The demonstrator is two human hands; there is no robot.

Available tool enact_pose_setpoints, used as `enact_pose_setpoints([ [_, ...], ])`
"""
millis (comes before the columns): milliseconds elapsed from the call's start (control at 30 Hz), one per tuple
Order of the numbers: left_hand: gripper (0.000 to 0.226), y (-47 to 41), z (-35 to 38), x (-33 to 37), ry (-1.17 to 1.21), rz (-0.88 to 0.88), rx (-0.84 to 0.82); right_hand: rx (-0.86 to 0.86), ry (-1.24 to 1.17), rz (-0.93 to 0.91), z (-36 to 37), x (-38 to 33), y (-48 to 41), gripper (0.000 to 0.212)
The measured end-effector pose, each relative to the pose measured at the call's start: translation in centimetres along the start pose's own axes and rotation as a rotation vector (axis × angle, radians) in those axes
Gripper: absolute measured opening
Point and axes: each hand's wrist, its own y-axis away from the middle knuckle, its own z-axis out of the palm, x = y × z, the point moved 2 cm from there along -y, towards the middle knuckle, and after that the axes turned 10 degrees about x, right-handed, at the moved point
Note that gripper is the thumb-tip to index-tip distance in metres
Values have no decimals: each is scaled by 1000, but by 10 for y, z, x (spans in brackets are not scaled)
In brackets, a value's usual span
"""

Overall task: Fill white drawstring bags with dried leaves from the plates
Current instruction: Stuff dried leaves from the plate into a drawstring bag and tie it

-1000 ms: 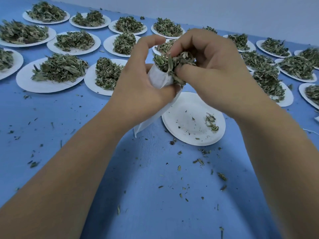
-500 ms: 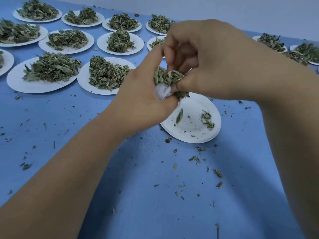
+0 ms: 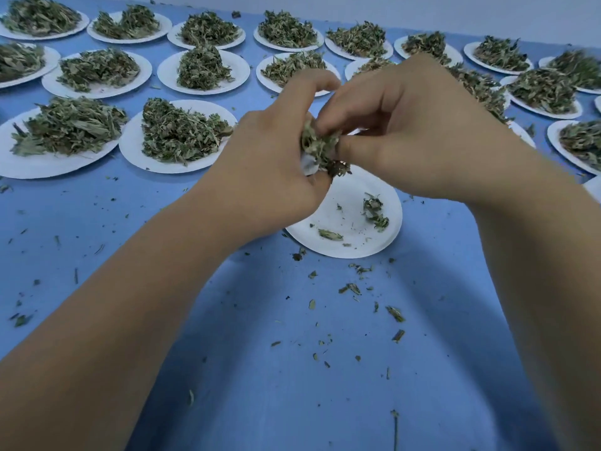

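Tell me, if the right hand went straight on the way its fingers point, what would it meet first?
The right hand meets the dried leaves it pinches, at the mouth of the white bag the left hand grips; depth beyond is unclear.

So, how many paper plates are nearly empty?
1: the paper plate nearest the person, partly behind the left hand, with few leaf scraps. The right hand may hide others.

bag [image 3: 308, 165]: white, only a tiny crumpled bit showing, gripped in the left hand [image 3: 270, 177], dead center of frame
dried leaves [image 3: 320, 148]: green clump sticking out of the bag's top, right hand [image 3: 422, 131] pinching it
near plate [image 3: 344, 245]: white, just below center, pretty much bare, a few scraps
other plates [image 3: 133, 154]: rows across the top, each heaped with leaves
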Motion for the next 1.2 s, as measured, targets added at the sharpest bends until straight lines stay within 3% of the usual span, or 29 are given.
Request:
enact_pose_setpoints([
  [167, 67, -3, 13, 3, -112, 59, -55, 136, 70, -15, 8, 12, 10, 17],
  [267, 72, -1, 21, 3, -132, 54, -73, 120, 73, 28, 16, 20, 16, 14],
  [567, 84, -3, 34, 1, -125, -31, -161, -8, -536, 189, 34, 43, 36, 19],
  [733, 87, -3, 28, -4, -47, -15, -81, 95, -638, 200, 41, 53, 32, 13],
  [933, 107, 20, 6, -22, -130, -88, -153, 165, -612, 237, 44, 60, 32, 11],
  [1200, 73, 41, 3, -31, -422, -90, -199, 47, -665, 284, 37, 65, 32, 12],
])
